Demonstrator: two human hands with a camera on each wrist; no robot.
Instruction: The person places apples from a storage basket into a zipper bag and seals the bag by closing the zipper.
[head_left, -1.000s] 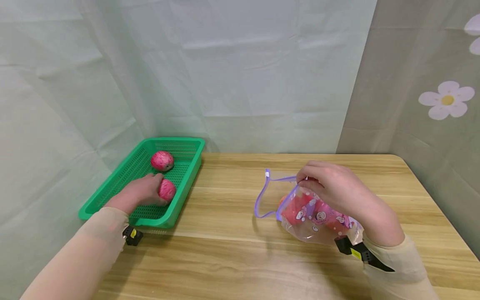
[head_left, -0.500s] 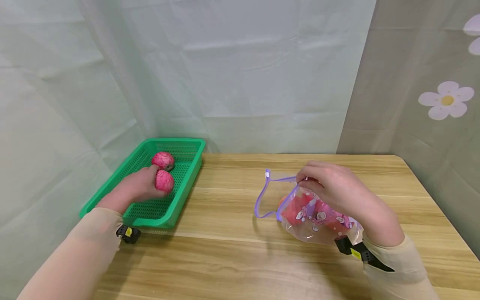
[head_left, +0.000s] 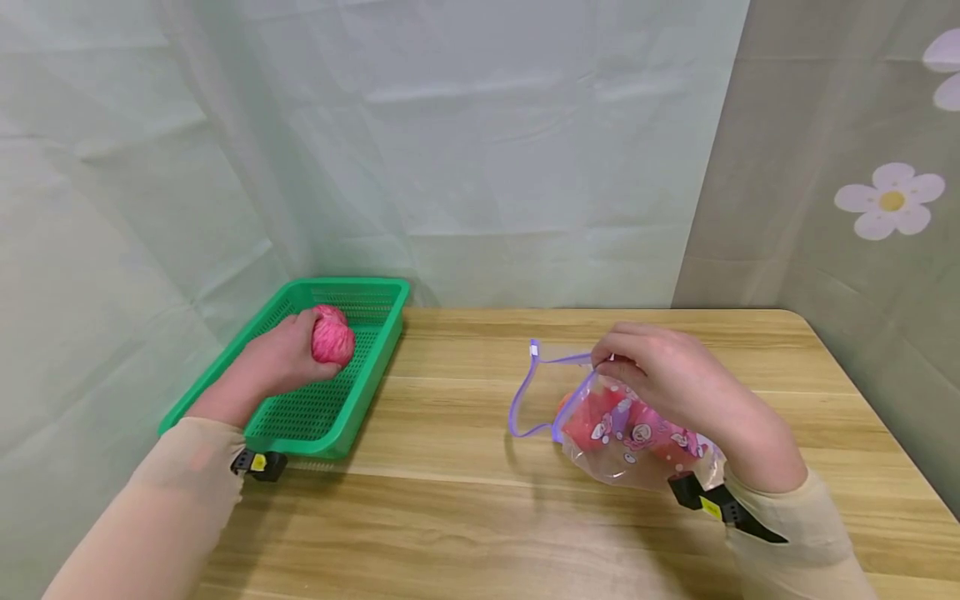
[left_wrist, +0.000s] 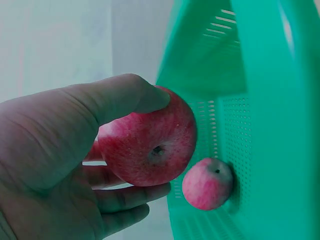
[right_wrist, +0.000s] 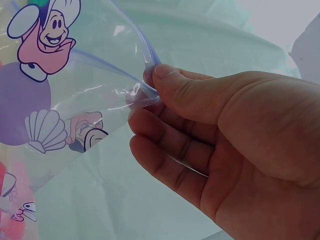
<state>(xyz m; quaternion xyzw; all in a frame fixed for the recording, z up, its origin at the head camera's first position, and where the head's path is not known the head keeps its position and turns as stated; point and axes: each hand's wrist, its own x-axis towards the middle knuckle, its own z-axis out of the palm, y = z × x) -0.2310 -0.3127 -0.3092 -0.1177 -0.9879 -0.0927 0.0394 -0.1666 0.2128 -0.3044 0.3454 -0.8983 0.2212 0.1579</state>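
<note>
My left hand (head_left: pixel 281 354) grips a red apple (left_wrist: pixel 150 142) between thumb and fingers, above the green basket (head_left: pixel 375 379). A second apple (left_wrist: pixel 207 183) lies in the basket; in the head view the held one partly covers it. At the right, my right hand (head_left: pixel 663 379) pinches the purple zip edge of a clear printed zip bag (head_left: pixel 622 467). The bag's mouth stands apart, facing left, and reddish round fruit shows through its side. In the right wrist view, thumb and forefinger hold the bag's edge (right_wrist: pixel 150 65) while the other fingers curl loosely below.
The basket stands at the left of the wooden table (head_left: pixel 450 517), close to the pale curtain (head_left: pixel 487 167). Table surface lies between basket and bag. A grey cloth with white flowers (head_left: pixel 890 200) hangs at the right.
My left hand has lifted the apple from the basket floor and moved it up and away, so it now overlaps the other apple in the head view. The right hand and bag stay put.
</note>
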